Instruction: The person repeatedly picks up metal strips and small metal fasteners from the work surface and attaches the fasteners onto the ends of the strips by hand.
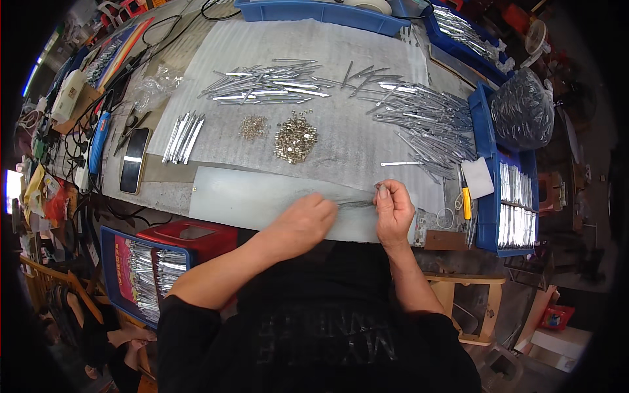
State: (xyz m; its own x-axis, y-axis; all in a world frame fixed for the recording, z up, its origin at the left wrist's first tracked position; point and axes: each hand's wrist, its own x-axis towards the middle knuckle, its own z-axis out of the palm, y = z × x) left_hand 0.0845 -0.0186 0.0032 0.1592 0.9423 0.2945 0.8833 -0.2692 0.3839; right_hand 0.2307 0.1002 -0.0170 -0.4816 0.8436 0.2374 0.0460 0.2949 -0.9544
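The thin metal strip is pinched at both ends, left hand and right hand keeping it level over the surface.

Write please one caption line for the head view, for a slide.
Both hands, left and right, hold a thin metal strip over a workbench strewn with metal strips.

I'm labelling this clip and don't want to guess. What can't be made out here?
Head view only:
- Thin metal piece between left hand and right hand: blurred, ends covered by fingers.
- Small metal parts: too small to identify.
- Black bag: contents hidden.
- Blue tray: cut by top edge.
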